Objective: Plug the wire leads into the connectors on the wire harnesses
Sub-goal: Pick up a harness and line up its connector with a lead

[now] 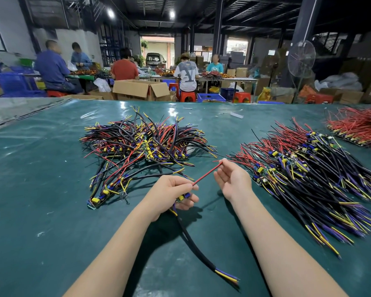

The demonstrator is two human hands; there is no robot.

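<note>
Currently held: one wire harness (183,197) and a red lead (206,175), both above the green desk (41,189), centre frame.
Left hand (171,189): fingers curled round the harness's small board (yellow and blue parts). Thumb and forefinger also pinch the lead's near end.
Right hand (234,179): thumb and forefinger tips pinch the lead's far end. Other fingers relaxed.
Red lead: straight between the hands, running from 8 to 2 o'clock. Cannot tell if its near end is seated in the board, as the left fingers cover it.
Black cable (193,243): leaves the harness towards 5 o'clock and lies on the desk between the forearms. Yellow and purple cores are bared at its tip.
Tangled pile (144,142): 11 o'clock from the hands, with black, red, yellow and purple wires plus boards. Near the hands but apart.
Loose board strip (96,201): 9 o'clock from the left hand, at that pile's near edge.
Combed pile (308,174): 3 o'clock, just beside the right hand. Its red tips reach right behind the right fingertips, and its black cables fan to 4 o'clock.
Red wire batch (360,129): 2 o'clock, at the desk's right edge.
White scrap (237,115): 1 o'clock, far side of the desk.
Background: people seated at other desks at 12 o'clock, an open cardboard box (137,88), and a standing fan (301,58) at 2 o'clock.
</note>
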